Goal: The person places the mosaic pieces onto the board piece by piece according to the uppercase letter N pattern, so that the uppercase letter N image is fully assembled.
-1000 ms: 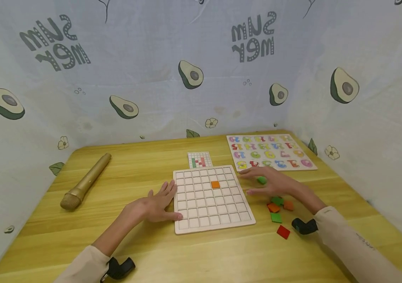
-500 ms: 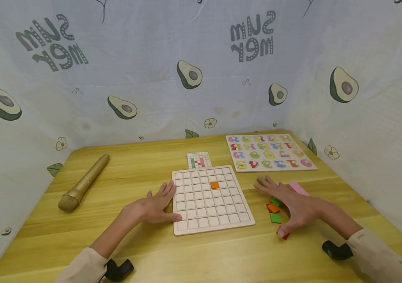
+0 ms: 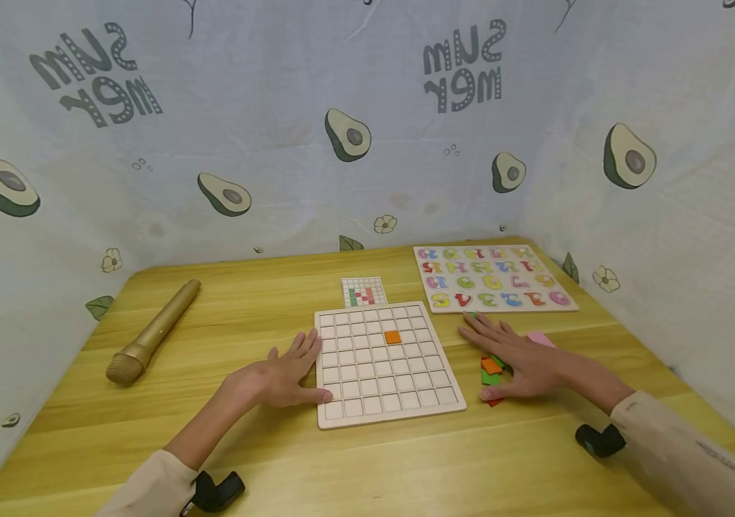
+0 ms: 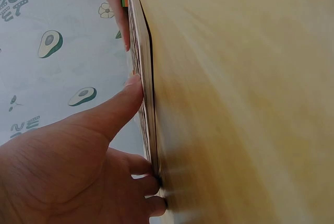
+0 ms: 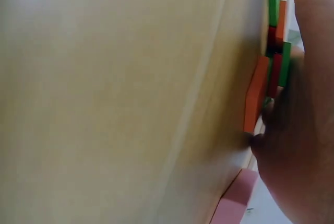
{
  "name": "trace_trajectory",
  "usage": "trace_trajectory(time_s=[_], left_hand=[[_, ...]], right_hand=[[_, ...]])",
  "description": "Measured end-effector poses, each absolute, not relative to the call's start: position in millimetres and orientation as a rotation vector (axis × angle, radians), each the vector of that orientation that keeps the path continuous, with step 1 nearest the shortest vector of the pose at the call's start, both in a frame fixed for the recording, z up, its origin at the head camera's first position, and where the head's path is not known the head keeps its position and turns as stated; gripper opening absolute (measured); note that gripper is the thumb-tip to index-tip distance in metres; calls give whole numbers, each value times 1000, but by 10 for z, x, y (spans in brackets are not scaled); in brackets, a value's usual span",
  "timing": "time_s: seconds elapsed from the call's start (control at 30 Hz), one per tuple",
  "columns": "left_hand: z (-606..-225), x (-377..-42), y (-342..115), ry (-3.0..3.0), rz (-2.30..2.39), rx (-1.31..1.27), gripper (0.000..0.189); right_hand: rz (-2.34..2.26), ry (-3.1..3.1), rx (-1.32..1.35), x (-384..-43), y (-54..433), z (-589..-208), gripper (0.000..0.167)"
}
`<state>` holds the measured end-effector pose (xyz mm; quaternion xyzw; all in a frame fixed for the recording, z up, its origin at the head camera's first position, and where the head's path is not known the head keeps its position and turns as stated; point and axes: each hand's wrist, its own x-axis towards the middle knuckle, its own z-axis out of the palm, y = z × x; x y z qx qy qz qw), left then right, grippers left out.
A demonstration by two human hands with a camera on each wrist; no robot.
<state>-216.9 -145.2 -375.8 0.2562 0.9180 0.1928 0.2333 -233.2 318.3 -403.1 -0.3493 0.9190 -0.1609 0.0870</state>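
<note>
A white grid board (image 3: 383, 366) lies mid-table with one orange tile (image 3: 392, 337) in a cell. At its left edge rests my left hand (image 3: 280, 377), the thumb on the rim and the other fingertips against the side. My right hand (image 3: 529, 362) spreads palm-down over a pile of loose square tiles (image 3: 492, 366) right of the board, its fingers pointing towards the board. Green, orange and red tiles show beside and beneath it; the palm hides some. In the right wrist view an orange tile (image 5: 255, 96) lies against stacked green and red ones.
A small pattern card (image 3: 362, 291) lies just behind the board. Back right is a number puzzle board (image 3: 497, 280). A pink block (image 3: 540, 338) sits partly behind the right hand. On the left lies a gold microphone (image 3: 154, 334). A printed cloth (image 3: 277, 143) hangs behind the table.
My right hand first moved right and spread over the tiles, then slid back left, and the tiles shifted towards the board with it. My left hand stays at the board's edge.
</note>
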Motion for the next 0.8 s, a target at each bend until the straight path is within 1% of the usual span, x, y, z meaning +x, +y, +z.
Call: trace_trajectory(time_s=[0.27,0.5,0.63,0.73,0.8], left_hand=[[-3808,-2210,-1465,2515,536,707,111],[-4166,-2411,-1548,2536,523,748,121],[-4229,-2437,-1569,2548,526,749,121],[-4210,-2433,-1569,2544,514,738,121],[-4130,-2390,-1557,2541,508,734,120]], right_hand=[[-386,2760,-1024,-2494,2975,-3987,102],[-376,2738,-967,-2636,2839,-3964,98],[-506,2741,-918,-2650,2867,-3897,94],[-577,2790,-933,-2622,2931,-3822,85],[-615,2817,-964,-2600,2975,-3782,71]])
